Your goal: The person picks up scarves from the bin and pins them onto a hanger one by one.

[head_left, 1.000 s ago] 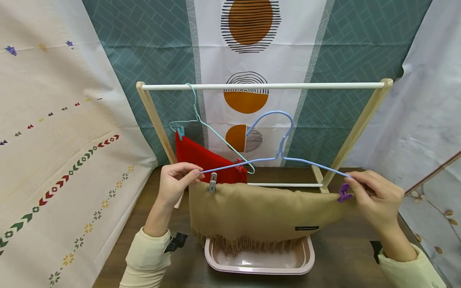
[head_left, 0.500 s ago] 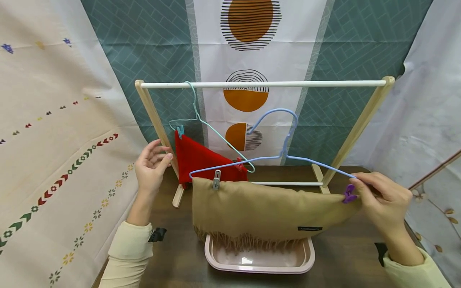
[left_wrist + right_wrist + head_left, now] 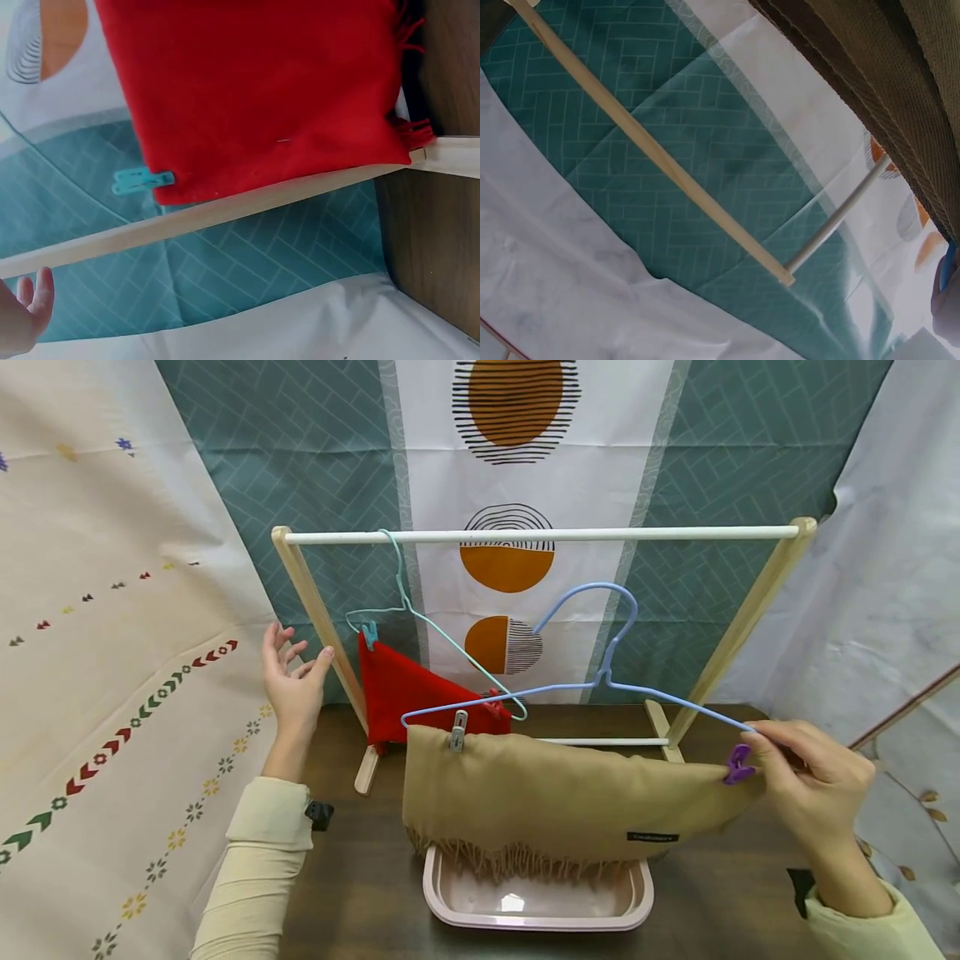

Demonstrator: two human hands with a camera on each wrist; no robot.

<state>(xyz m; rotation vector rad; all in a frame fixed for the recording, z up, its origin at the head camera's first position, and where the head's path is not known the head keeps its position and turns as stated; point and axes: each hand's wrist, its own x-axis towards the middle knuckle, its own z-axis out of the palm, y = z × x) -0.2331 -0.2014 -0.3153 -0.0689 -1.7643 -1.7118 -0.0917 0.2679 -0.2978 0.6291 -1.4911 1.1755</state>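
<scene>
My right hand (image 3: 813, 777) pinches the right end of a blue clothes hanger (image 3: 551, 687), whose hook points up. Below it hangs a tan fringed scarf (image 3: 525, 793), with a grey clothespin (image 3: 458, 731) near its left corner and a purple clothespin (image 3: 738, 765) near the right one. My left hand (image 3: 295, 689) is raised with nothing in it, fingers spread loosely beside the rack's left post. In the right wrist view, the scarf (image 3: 877, 67) fills the upper right and only a bit of the hand shows.
A wooden rack with a white top rail (image 3: 585, 535) stands behind. From it hangs a mint hanger (image 3: 450, 639) with a red scarf (image 3: 408, 693), held by a teal clothespin (image 3: 142, 181). A pale pink basin (image 3: 536, 922) sits under the tan scarf. Printed curtains surround the dark table.
My left hand has let go of the blue hanger's left end and moved left and up. My right hand has shifted slightly right, carrying the hanger and tan scarf along.
</scene>
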